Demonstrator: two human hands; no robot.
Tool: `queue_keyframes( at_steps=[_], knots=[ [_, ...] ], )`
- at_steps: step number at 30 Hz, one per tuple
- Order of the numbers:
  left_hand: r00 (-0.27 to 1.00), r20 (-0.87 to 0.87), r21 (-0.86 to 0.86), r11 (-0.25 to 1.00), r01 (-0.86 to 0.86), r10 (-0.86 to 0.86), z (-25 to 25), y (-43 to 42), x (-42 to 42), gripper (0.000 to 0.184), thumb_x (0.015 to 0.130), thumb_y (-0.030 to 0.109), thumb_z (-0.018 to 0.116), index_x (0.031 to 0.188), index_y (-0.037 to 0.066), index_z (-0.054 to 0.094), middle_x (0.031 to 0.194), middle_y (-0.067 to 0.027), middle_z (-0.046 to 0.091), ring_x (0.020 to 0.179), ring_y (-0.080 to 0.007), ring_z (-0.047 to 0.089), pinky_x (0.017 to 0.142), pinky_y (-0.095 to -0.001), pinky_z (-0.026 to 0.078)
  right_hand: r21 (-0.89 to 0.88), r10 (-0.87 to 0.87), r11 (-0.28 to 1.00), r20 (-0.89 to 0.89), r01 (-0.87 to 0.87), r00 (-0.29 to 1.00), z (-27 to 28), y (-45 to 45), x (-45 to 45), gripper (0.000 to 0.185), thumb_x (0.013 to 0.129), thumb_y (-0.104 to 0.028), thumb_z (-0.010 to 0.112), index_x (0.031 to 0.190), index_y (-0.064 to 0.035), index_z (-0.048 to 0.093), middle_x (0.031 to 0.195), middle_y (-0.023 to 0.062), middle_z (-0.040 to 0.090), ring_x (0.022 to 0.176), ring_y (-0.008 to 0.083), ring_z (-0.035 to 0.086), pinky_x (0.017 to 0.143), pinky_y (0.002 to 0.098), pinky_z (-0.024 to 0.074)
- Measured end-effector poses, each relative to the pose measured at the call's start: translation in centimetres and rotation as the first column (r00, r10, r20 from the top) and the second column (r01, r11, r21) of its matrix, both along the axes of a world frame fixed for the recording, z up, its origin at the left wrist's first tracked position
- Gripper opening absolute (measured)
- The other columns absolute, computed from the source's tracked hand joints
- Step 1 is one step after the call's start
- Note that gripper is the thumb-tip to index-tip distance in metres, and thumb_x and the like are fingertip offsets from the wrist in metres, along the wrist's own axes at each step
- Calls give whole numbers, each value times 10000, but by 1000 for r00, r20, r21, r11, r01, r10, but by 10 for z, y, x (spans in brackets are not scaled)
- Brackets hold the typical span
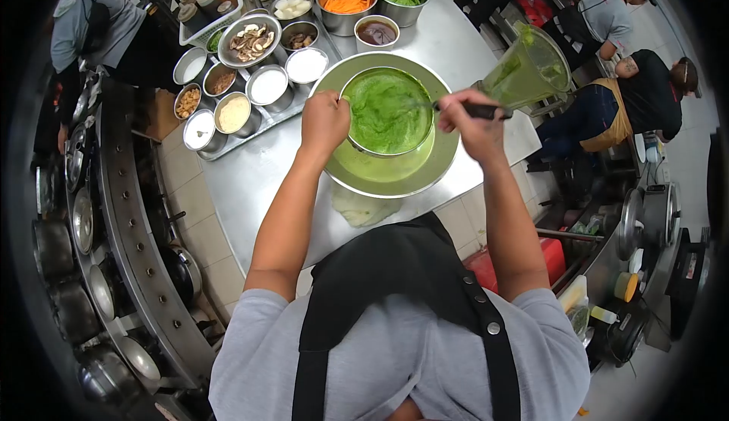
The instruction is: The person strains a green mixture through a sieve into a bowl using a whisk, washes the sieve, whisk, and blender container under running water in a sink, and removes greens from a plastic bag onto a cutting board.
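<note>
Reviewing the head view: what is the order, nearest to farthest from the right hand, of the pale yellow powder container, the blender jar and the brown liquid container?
1. Blender jar: ahead and to the right of the right hand.
2. Brown liquid container: ahead and to the left.
3. Pale yellow powder container: farthest, well to the left.
</note>
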State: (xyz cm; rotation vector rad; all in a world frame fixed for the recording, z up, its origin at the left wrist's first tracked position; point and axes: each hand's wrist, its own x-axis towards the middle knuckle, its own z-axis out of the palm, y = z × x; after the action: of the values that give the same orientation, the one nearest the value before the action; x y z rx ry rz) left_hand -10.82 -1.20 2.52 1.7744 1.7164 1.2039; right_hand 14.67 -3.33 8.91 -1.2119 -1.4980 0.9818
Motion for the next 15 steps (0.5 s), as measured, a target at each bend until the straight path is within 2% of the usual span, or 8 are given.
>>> queue_keyframes(
  at_steps=[1, 2, 4, 6, 8, 10, 12, 15],
  knots=[
    [1000, -2, -18, 1000, -3, 3, 2, 0, -1, 213, 770, 81, 554, 612, -62, 542, 603, -261, 521, 550, -414, 527, 545, -454, 411, -32, 58, 998, -6, -58, 998, -2, -9, -2, 142, 819, -162, 686, 788, -25, 666, 657, 9, 621, 610, 65, 579, 587, 216, 459],
    [1000, -6, -38, 999, -7, 7, 4, -2, -4, 211, 770, 80, 554, 612, -61, 544, 601, -260, 521, 550, -413, 528, 545, -453, 412, -89, 121, 988, -33, -123, 992, 3, -15, 5, 149, 817, -157, 689, 781, -17, 658, 646, 36, 624, 583, 81, 587, 560, 220, 468],
    [1000, -15, -74, 997, -4, 2, 7, -3, -9, 210, 770, 80, 553, 613, -60, 546, 600, -261, 520, 551, -412, 530, 544, -452, 413, -160, 50, 985, -127, -71, 991, 7, -17, 24, 169, 835, -163, 674, 781, -5, 645, 628, 60, 624, 548, 99, 591, 525, 230, 480],
    [999, -15, -115, 993, 28, -29, 5, -5, -8, 211, 769, 82, 551, 613, -60, 547, 601, -263, 521, 553, -411, 533, 544, -451, 413, -74, -117, 991, -50, 113, 992, 9, -7, 21, 168, 857, -155, 652, 802, 3, 641, 635, 62, 628, 541, 105, 594, 513, 237, 489],
    [1000, -12, -118, 993, 19, -21, 2, -5, 4, 216, 769, 86, 546, 611, -61, 547, 603, -266, 520, 549, -410, 531, 542, -452, 413, -25, -100, 995, -146, 97, 984, -9, 5, 3, 158, 854, -152, 657, 800, -4, 648, 661, 54, 635, 562, 101, 599, 528, 221, 482],
    [1000, -13, -109, 994, 10, -11, 3, -4, 8, 218, 769, 89, 543, 611, -61, 547, 605, -269, 520, 547, -409, 530, 540, -454, 412, 0, 27, 1000, -52, -27, 998, -12, -8, -7, 135, 847, -133, 661, 809, -5, 642, 662, 52, 630, 564, 105, 599, 538, 240, 495],
    [1000, -19, -104, 995, 3, -5, 4, -5, -1, 218, 769, 90, 541, 612, -62, 548, 607, -271, 521, 544, -410, 529, 536, -457, 410, -97, 135, 984, -160, -152, 978, -5, -19, 14, 138, 849, -133, 659, 803, -5, 634, 663, 60, 630, 552, 109, 597, 526, 244, 503],
    [997, -62, -68, 997, 34, -38, -3, -3, -10, 215, 765, 83, 537, 606, -63, 539, 602, -270, 515, 535, -407, 519, 533, -459, 403, -76, -70, 995, -129, 60, 989, -4, -10, 31, 141, 854, -145, 657, 817, -10, 644, 671, 59, 633, 563, 103, 599, 519, 226, 505]
  ],
)
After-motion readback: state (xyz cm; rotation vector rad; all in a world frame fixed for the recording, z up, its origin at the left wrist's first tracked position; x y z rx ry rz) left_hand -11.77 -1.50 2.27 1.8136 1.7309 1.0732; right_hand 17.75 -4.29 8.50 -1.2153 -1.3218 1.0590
